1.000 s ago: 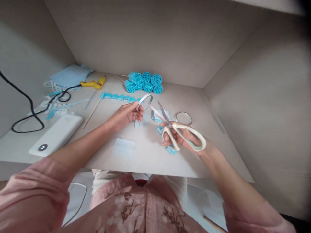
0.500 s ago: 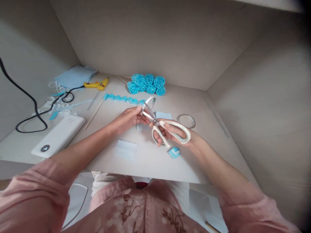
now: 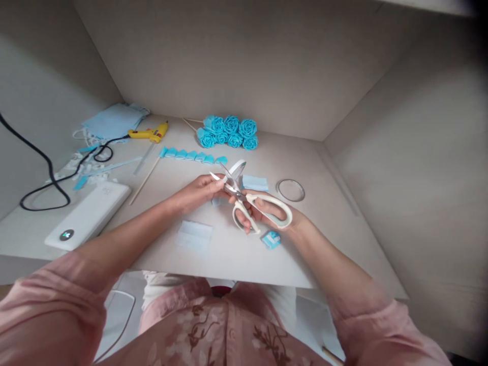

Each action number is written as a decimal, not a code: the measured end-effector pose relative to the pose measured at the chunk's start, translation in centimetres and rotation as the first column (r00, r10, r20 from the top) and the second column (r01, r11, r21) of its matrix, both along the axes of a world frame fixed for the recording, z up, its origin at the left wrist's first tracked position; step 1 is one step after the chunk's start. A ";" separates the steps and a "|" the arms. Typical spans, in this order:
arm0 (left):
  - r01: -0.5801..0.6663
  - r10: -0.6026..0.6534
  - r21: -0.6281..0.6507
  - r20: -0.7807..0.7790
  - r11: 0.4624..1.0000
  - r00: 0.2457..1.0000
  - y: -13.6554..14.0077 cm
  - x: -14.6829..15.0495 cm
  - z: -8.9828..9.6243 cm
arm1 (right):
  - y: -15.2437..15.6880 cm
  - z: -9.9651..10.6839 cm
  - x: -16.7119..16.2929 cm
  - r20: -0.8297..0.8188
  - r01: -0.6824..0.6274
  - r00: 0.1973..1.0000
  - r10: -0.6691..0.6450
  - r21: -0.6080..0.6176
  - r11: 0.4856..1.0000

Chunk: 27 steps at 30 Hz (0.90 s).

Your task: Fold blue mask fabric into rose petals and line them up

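My right hand (image 3: 263, 213) is wrapped round the cream-handled scissors (image 3: 282, 206), fingers through the loops. The metal blades are spread apart and point up and left, towards my left hand (image 3: 204, 192). My left hand is closed, its fingertips pinching a thin white ring that looks like a roll of tape (image 3: 241, 166). The blades cross in front of this ring, by the left fingertips. Below the hands lie a pale blue fabric piece (image 3: 194, 235) and a small blue folded bundle (image 3: 271, 239). Another pale blue piece (image 3: 255, 183) lies just behind the right hand.
Several blue fabric roses (image 3: 231, 131) lie at the back, with a row of blue folded petals (image 3: 190, 155) and a wooden stick (image 3: 145, 180) before them. Leftward are a yellow glue gun (image 3: 149, 133), face masks (image 3: 114, 121) and a white power bank (image 3: 89, 213). A ring (image 3: 290, 199) lies right.
The scissor blades have spread wider apart. Both hands, with the scissors and the tape roll, have shifted slightly; the view has moved a little too.
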<state>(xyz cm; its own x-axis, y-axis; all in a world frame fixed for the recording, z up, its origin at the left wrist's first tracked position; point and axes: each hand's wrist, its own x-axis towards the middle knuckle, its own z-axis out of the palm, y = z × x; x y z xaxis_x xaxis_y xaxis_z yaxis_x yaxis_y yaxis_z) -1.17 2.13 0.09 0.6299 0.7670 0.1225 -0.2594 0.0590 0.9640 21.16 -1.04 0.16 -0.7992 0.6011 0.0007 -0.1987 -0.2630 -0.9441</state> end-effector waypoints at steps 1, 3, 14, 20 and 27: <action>0.008 -0.008 0.005 -0.003 1.000 1.000 0.0 0.0 0.1 | -0.1 -0.1 0.0 0.002 -0.009 1.000 0.009 -0.008 1.000; 0.010 -0.010 0.008 0.001 1.000 1.000 -0.1 0.0 0.1 | -0.2 -0.3 0.0 0.007 -0.020 1.000 0.020 -0.023 1.000; 0.002 0.006 0.084 -0.089 0.996 0.996 -0.1 -0.2 -0.6 | -0.6 -0.1 -0.1 0.003 0.005 1.000 -0.005 0.012 1.000; 0.003 0.014 0.125 -0.140 0.992 0.990 -0.3 -0.2 -0.3 | -0.7 -0.3 -0.3 -0.013 0.034 0.999 -0.034 -0.002 0.999; -0.049 0.065 0.121 -0.131 0.991 0.989 -0.3 -0.3 -0.7 | -0.3 -0.2 -0.2 -0.078 0.062 0.994 -0.070 -0.110 0.992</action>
<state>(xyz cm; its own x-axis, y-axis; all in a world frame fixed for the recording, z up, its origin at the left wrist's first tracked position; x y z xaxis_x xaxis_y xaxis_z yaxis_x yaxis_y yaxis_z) -1.50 1.88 -0.57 0.6026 0.7872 0.1311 -0.1266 -0.0679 0.9896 20.96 -1.38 -0.07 -0.7576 0.6527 -0.0026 -0.2946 -0.3454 -0.8910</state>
